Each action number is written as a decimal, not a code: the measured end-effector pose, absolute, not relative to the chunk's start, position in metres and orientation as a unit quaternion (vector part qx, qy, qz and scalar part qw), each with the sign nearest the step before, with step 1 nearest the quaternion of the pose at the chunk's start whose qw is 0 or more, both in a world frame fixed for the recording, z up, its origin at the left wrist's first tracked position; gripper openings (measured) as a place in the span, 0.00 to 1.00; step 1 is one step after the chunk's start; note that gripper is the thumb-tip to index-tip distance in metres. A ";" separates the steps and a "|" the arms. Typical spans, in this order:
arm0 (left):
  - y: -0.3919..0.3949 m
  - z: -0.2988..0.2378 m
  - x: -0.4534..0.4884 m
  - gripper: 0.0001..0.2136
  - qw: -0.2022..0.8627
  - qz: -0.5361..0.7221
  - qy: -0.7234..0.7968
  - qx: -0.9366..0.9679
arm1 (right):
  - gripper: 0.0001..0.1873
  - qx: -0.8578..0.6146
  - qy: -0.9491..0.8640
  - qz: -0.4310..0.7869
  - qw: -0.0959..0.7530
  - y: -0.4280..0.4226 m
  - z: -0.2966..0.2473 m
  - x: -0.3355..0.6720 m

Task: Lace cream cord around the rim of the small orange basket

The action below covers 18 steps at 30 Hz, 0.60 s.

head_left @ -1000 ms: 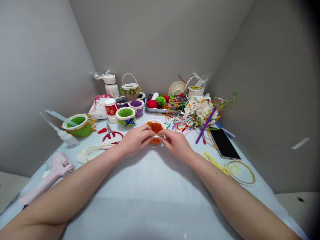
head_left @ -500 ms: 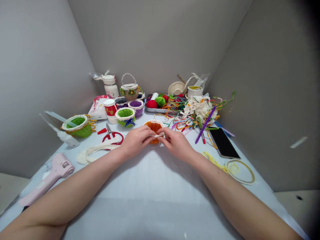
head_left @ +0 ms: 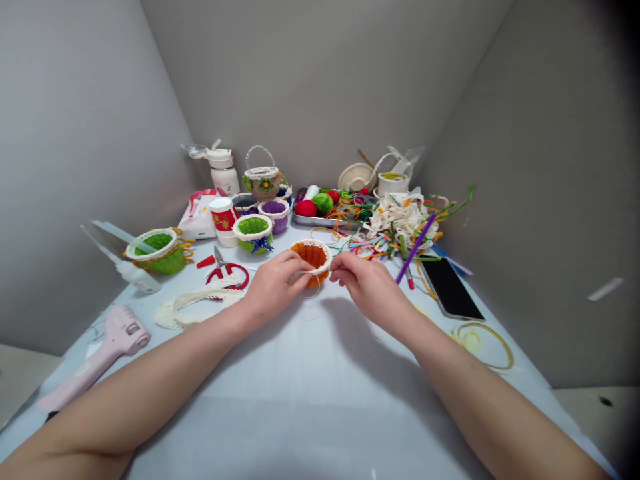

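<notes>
A small orange yarn-wrapped cup (head_left: 311,256) with a white lace rim stands on the pale table (head_left: 300,373), just beyond my fingers. My left hand (head_left: 273,287) is closed, its fingertips pinched against the near side of the cup at the lace. My right hand (head_left: 367,287) sits to the right of the cup, a little apart from it, fingers pinched together on a thin strand too fine to name. A strip of white lace (head_left: 193,303) trails off to the left of my left hand.
Red scissors (head_left: 225,272) and a pink glue gun (head_left: 97,357) lie at left. Green and purple yarn cups (head_left: 254,230), a tray of yarn balls (head_left: 320,203) and a heap of pipe cleaners (head_left: 400,230) crowd the back. A black phone (head_left: 449,285) lies at right.
My right hand has drawn away to the right from the cup, opening a gap between my two hands. The left hand stays at the cup.
</notes>
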<state>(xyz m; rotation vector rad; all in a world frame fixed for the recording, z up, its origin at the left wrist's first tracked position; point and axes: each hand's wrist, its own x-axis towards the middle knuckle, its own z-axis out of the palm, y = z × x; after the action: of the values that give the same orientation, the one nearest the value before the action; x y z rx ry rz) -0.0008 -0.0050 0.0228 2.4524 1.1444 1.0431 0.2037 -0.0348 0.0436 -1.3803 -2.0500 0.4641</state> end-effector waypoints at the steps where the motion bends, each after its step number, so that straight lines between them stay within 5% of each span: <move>1: -0.005 0.022 -0.001 0.06 0.123 0.358 0.394 0.837 | 0.07 -0.519 -0.776 0.162 0.321 -0.034 0.040 0.202; 18: 0.003 0.017 -0.001 0.04 0.166 0.382 0.393 0.820 | 0.07 -0.506 -0.770 0.088 0.378 -0.030 0.017 0.192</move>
<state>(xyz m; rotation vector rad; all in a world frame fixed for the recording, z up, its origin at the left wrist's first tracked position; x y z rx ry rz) -0.0013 0.0027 0.0168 2.3360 1.1193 1.0867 0.1919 -0.0298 0.0165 -1.2929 -1.9688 0.2239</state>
